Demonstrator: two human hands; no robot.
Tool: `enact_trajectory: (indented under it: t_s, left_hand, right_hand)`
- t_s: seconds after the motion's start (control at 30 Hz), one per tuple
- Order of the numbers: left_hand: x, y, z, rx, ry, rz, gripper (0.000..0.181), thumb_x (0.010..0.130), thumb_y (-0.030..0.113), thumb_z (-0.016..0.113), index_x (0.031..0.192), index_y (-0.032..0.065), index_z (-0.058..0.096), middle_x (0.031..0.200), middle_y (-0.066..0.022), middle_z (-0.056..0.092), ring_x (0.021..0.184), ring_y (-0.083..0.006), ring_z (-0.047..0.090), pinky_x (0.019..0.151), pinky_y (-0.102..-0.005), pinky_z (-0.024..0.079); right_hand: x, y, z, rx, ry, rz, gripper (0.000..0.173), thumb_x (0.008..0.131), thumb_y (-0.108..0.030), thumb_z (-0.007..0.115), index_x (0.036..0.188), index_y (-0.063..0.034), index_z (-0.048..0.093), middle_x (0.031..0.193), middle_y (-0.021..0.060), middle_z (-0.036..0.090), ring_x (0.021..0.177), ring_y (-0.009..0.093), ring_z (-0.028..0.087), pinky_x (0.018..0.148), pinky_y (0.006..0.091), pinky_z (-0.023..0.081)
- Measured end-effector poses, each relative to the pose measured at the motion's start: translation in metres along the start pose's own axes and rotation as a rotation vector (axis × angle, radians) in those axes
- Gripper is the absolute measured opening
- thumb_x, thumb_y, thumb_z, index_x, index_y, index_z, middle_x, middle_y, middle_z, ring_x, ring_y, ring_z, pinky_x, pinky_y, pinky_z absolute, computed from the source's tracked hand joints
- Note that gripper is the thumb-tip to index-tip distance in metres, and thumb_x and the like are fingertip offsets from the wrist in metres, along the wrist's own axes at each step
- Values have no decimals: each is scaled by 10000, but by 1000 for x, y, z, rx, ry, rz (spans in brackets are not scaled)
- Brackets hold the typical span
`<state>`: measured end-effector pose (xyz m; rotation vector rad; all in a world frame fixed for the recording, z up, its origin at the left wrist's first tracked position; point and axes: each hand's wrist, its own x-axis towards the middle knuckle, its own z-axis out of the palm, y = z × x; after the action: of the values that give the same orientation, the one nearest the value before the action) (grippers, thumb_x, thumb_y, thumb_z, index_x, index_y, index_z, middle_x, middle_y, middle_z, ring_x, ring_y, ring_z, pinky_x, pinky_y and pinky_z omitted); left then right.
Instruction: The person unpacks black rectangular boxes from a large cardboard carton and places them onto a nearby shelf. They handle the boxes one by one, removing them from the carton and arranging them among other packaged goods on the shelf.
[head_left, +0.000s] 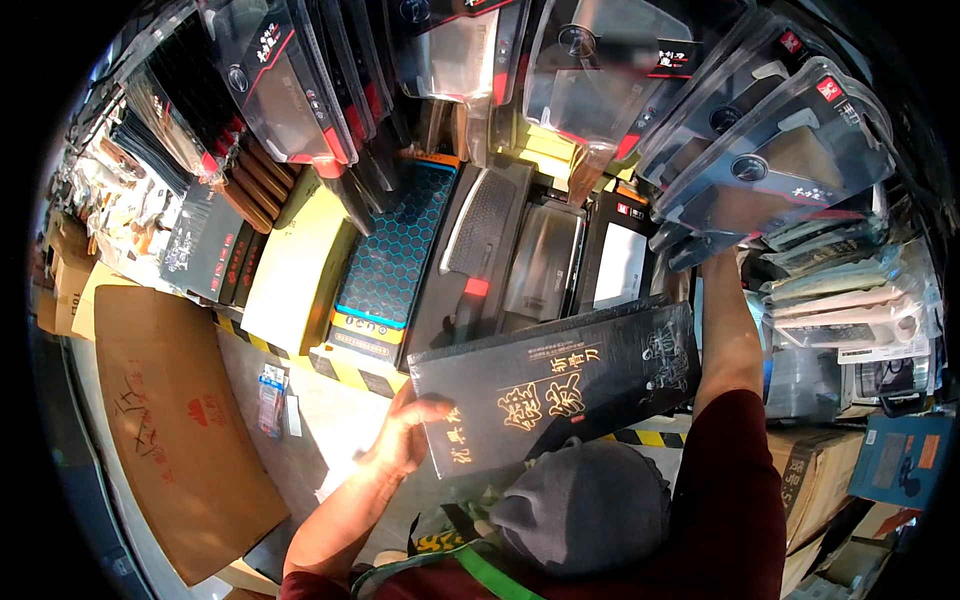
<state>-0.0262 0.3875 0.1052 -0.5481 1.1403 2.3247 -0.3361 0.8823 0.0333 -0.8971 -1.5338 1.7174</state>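
My left hand (409, 427) grips the left end of a flat black cardboard box (555, 390), thumb on its face. The box bears gold writing and is tilted up to the right, its right end near my right forearm. Another dark edge shows behind its top. My right arm reaches up to hanging blister-packed cleavers (780, 157); only the wrist of my right hand (720, 262) shows, and the fingers are hidden behind the packs. Beyond the box lie a cleaver with a dimpled blade (484, 217) on a dark box and a wide cleaver blade (544, 259).
More packed cleavers (289, 82) hang overhead at left. A blue honeycomb-patterned box (397, 247) and a yellow box (300, 255) stand on the shelf. A large brown carton (180, 427) is at left, stacked cartons (814, 472) at right. Grey fabric (585, 510) sits below the box.
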Motion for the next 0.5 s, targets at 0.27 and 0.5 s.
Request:
enact_trajectory:
  t_s: [0.27, 0.5]
  left_hand:
    - [3, -3, -4, -21, -2, 7, 654, 676, 127, 612, 1285, -27, 430, 1128, -157, 571, 1019, -263, 572, 908, -370, 467]
    - [2, -3, -7, -20, -3, -1, 647, 679, 120, 622, 1281, -25, 435, 1132, -155, 570, 1024, -265, 566, 911, -372, 462]
  right_hand:
    - [21, -5, -5, 47, 15, 70, 159, 852, -221, 636, 949, -103, 682, 985, 57, 658, 865, 249, 624, 603, 382, 488]
    - [4, 21, -32, -7, 287, 232, 146, 854, -212, 640, 933, -99, 687, 951, 59, 678, 827, 245, 649, 564, 361, 513]
